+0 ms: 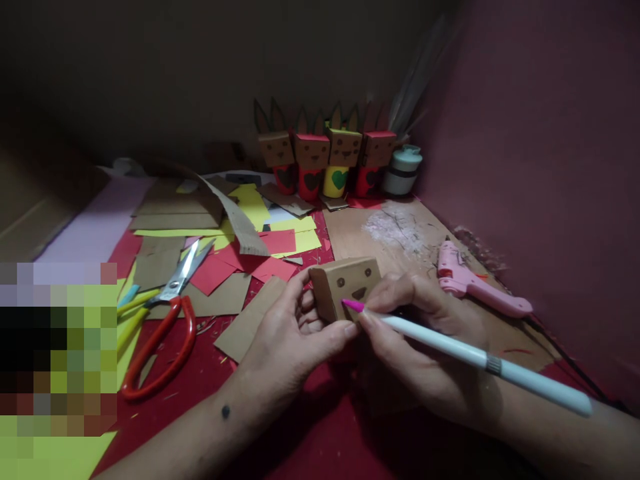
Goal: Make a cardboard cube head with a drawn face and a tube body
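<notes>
My left hand (295, 333) grips a small cardboard box (350, 283) by its left side and lower edge. Two dark eyes and a dark mouth are drawn on the face of the box. Between the thumb and fingers of my right hand (420, 327) is a long white marker (440, 340) with a pink tip. That tip rests at the lower left of the drawn face, touching or almost touching the cardboard. The back of the box is hidden from view.
Red-handled scissors (173, 293) lie at left among cardboard and coloured paper scraps (215, 270). A pink glue gun (480, 287) lies at right, its cord trailing along the wall. Several box-headed figures (344, 157) stand at the back beside a pale blue container (404, 170).
</notes>
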`<state>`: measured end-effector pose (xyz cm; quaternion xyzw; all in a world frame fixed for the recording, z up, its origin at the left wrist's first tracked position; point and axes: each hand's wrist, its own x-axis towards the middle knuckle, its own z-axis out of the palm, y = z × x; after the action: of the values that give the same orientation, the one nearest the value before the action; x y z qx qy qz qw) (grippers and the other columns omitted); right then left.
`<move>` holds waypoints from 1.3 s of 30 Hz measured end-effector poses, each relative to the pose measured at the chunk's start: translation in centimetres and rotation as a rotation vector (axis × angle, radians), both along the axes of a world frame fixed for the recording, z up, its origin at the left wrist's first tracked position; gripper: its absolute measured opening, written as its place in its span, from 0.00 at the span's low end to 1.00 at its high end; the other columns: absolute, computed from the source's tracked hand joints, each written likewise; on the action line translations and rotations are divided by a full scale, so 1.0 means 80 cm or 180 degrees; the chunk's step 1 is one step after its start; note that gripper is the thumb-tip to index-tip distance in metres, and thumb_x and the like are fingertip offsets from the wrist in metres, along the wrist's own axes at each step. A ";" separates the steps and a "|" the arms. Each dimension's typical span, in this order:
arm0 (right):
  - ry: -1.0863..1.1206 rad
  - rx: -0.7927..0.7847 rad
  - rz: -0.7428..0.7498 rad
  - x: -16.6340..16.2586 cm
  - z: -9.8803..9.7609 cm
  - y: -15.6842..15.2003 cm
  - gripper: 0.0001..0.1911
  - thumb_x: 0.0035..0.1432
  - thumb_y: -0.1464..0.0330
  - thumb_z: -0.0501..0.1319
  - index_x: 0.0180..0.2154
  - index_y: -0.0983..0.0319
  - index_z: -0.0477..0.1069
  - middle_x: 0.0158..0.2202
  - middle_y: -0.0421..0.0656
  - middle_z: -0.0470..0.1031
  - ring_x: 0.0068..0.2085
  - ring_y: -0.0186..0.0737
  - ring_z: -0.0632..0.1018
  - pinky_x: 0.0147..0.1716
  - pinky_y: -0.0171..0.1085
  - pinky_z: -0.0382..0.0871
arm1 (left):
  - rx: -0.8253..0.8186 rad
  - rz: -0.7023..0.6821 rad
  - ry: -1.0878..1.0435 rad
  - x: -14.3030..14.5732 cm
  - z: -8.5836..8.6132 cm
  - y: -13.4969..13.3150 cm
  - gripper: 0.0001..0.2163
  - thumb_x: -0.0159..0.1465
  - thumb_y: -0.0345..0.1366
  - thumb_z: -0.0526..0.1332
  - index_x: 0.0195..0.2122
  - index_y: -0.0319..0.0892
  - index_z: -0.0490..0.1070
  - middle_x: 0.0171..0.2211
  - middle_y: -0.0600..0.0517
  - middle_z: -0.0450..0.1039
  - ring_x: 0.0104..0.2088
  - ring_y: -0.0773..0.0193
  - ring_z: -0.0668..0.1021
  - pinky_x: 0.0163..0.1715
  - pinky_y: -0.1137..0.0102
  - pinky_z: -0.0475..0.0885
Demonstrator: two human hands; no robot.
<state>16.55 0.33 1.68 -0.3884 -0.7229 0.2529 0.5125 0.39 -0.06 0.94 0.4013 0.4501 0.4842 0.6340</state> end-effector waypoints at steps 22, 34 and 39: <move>-0.0049 -0.0075 -0.0124 0.000 0.003 0.001 0.09 0.56 0.74 0.61 0.30 0.57 0.63 0.25 0.38 0.73 0.24 0.34 0.74 0.23 0.34 0.70 | -0.0004 -0.0011 -0.0003 0.000 0.001 0.000 0.35 0.49 0.30 0.75 0.58 0.41 0.65 0.52 0.41 0.79 0.51 0.47 0.81 0.51 0.60 0.76; -0.0064 -0.0038 -0.0078 0.001 -0.002 0.000 0.09 0.56 0.75 0.61 0.30 0.57 0.63 0.26 0.38 0.73 0.24 0.34 0.74 0.23 0.34 0.69 | 0.0058 -0.0007 0.0010 0.000 0.000 0.000 0.32 0.50 0.29 0.74 0.56 0.42 0.67 0.51 0.43 0.79 0.50 0.48 0.81 0.50 0.59 0.76; -0.0127 0.0047 -0.0035 0.002 0.000 0.001 0.09 0.57 0.75 0.62 0.30 0.57 0.63 0.25 0.36 0.72 0.23 0.32 0.72 0.22 0.32 0.67 | 0.0008 0.0000 0.0015 -0.001 0.001 0.000 0.34 0.49 0.27 0.73 0.57 0.41 0.65 0.51 0.43 0.79 0.50 0.50 0.82 0.50 0.63 0.76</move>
<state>16.70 0.42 1.70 -0.3934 -0.7327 0.2369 0.5023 0.31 -0.07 1.06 0.4032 0.4510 0.4839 0.6324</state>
